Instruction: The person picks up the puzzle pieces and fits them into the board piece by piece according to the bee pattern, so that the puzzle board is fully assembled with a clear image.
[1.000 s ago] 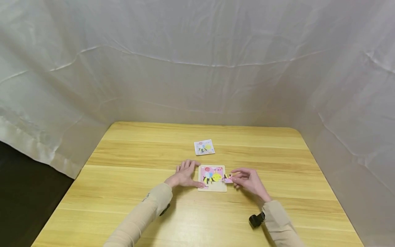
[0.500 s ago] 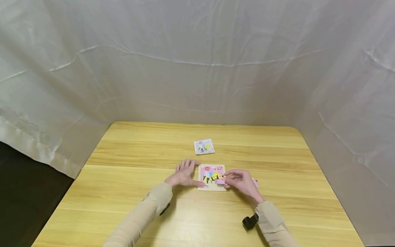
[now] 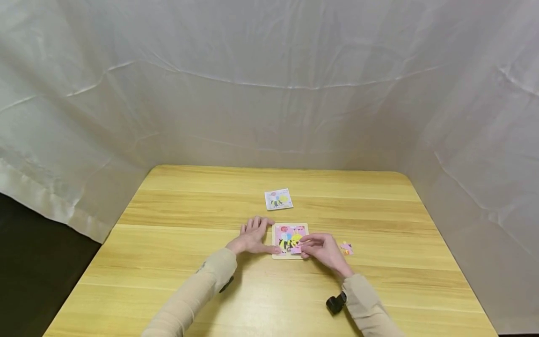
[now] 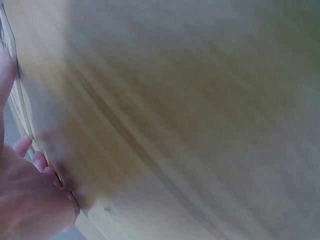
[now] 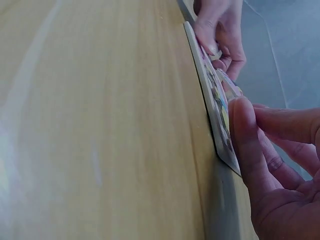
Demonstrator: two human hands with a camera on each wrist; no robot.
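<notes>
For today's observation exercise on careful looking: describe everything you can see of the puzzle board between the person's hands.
The puzzle board is a small, thin, square tray, pale wood by its look, lying flat on the wooden table. Its picture shows a yellow and black bee on pink with a red spot near the top. The left hand rests against its left edge; the right hand holds a pink piece at its lower right corner. The right wrist view shows it edge-on, very thin.

glossy wooden table point(image 3: 177, 262), seemingly wooden puzzle board point(image 3: 275, 255)

left wrist view blurred, loose piece point(image 3: 346, 248) — motif unreadable
</notes>
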